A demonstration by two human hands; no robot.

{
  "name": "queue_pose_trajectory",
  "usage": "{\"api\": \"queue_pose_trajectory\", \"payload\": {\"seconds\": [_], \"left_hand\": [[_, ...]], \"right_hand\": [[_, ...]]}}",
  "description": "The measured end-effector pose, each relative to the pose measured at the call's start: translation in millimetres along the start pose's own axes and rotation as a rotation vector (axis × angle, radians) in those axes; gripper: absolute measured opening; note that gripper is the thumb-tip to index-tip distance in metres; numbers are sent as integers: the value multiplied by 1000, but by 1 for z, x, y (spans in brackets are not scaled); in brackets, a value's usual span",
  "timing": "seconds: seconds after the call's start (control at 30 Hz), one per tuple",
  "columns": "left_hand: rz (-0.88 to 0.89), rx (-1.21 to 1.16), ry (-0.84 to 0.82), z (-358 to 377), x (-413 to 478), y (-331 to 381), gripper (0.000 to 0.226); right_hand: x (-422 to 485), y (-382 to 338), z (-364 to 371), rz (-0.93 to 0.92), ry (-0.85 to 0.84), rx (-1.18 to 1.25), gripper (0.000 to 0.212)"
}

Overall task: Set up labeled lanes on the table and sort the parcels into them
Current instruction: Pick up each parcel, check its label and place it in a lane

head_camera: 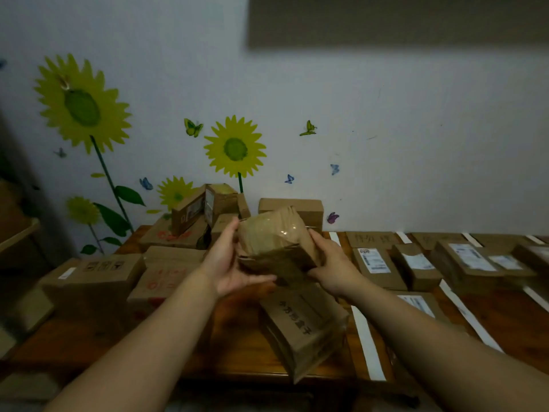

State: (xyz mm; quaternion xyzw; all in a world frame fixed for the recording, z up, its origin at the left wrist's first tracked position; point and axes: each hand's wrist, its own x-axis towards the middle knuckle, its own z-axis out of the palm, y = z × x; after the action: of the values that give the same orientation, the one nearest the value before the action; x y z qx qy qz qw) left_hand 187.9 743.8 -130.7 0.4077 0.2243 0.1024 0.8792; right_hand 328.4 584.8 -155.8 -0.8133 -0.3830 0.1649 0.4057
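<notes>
Holding a taped brown parcel (274, 243) up above the wooden table (89, 340), tilted, between both hands. Left hand (230, 263) cups its left end from below and the side, fingers curled underneath, thumb up along the near corner. Right hand (332, 266) clasps the right end, fingers wrapped round the far side. Parcel sits between the two palms, clear of everything below. Directly beneath lies a flat cardboard piece with handwriting (303, 325), hanging over the table's near edge. Unsorted boxes (175, 233) heaped left and behind. To the right, white tape strips (367, 343) mark lanes; labelled parcels (375, 264) lie in them, with cardboard lane signs (372, 239) at the far end, writing too blurred to read.
</notes>
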Motion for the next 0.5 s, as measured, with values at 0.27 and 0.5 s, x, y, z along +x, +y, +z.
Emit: {"api": "queue_pose_trajectory", "payload": {"seconds": [0.27, 0.5], "left_hand": [[236, 165, 148, 82, -1, -45, 35], [267, 258, 120, 146, 6, -110, 63]], "right_hand": [[-31, 18, -76, 239, -64, 736, 53], [-69, 70, -120, 234, 25, 839, 75]]}}
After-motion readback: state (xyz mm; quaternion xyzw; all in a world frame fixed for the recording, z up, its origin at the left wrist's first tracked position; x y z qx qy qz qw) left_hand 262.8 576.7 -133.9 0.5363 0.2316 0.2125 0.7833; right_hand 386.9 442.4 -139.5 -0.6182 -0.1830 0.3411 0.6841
